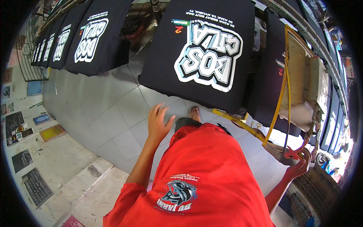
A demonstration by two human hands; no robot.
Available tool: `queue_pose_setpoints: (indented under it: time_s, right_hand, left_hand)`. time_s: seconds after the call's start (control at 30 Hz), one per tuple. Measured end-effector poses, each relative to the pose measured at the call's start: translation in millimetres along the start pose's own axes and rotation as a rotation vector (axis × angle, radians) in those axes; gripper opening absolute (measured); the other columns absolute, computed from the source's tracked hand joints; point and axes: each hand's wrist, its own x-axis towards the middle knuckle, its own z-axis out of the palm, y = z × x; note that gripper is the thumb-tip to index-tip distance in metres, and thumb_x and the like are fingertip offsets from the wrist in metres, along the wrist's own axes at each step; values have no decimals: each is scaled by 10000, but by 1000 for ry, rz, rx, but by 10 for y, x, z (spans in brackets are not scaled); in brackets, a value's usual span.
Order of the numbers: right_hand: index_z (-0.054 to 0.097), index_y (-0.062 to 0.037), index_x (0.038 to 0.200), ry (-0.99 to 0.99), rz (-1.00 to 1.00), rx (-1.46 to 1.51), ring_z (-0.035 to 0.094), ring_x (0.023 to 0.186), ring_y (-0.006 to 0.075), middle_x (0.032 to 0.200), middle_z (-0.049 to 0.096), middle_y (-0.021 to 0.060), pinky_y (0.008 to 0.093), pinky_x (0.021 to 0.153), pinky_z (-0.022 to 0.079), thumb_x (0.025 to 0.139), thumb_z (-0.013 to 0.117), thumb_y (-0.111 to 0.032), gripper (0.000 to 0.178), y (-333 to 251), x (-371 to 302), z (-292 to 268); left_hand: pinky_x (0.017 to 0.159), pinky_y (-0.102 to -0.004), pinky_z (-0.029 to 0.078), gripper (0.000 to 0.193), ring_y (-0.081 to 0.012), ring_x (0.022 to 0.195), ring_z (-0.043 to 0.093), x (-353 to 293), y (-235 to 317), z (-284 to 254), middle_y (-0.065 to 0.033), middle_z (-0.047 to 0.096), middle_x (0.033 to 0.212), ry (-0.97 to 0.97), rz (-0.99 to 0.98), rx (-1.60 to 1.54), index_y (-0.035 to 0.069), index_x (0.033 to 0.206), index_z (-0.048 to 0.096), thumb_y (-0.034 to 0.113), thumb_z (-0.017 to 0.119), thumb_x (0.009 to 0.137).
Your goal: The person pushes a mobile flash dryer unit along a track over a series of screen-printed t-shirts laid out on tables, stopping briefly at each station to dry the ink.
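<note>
A black T-shirt (162,60) with a large white block-lettered print lies flat in front of me, its hem toward me. My left hand (158,123) is raised near that hem, apart from it, with fingers spread and nothing in them. On the right, my right hand (300,167) is closed at the near end of a yellow metal frame (280,94), beside red cable-like parts (294,152). Exactly what its fingers grip is hidden. The frame carries a pale box-shaped unit (304,75), partly above another black T-shirt (270,75).
More printed black T-shirts (90,41) hang in a row to the left. A wire rack (28,56) stands beyond them. Along the left, a pale ledge (75,189) holds a yellow-framed panel (52,133) and dark sheets (37,187). Grey tiles (124,109) cover the floor.
</note>
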Motion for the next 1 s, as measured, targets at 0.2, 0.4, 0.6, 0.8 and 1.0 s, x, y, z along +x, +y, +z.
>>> queue_pose_setpoints:
  time_s: [0.2,0.4,0.6,0.8,1.0]
  right_hand:
    - [682,25,1042,59,35,4,640,1033,290,1054,688,137,427,924,475,998,241,-653,810,58,-31,22]
    - [682,24,1047,69,104,18,611,1073,317,1080,665,155,500,979,446,922,215,-790,947,17,-45,18]
    - [664,42,1056,82,103,-8,609,1073,316,1086,660,162,501,975,449,929,243,-775,928,64,-74,26]
    - [663,42,1052,41,46,-16,615,1054,321,1059,664,165,511,974,446,951,281,-729,866,-6,-16,18]
    - [662,39,1048,42,27,18,620,1040,314,1046,665,158,500,974,447,960,308,-705,829,63,-38,33]
  left_hand:
    - [1078,-579,294,566,-474,1356,319,1028,303,-192,-251,348,1492,4,246,168,104,1304,594,423,703,849]
    - [1096,-640,220,610,-481,1398,245,1239,186,-72,-274,302,1509,-71,283,209,144,1319,603,569,611,881]
    - [1096,-647,213,627,-487,1400,236,1174,145,53,-282,284,1514,-123,288,218,172,1342,593,611,564,896]
    - [1096,-650,210,625,-481,1405,227,1174,125,72,-279,280,1516,-120,273,192,171,1345,590,613,548,906]
    - [1110,-622,210,660,-482,1402,236,1222,95,11,-268,280,1527,-66,294,141,156,1404,530,593,559,909]
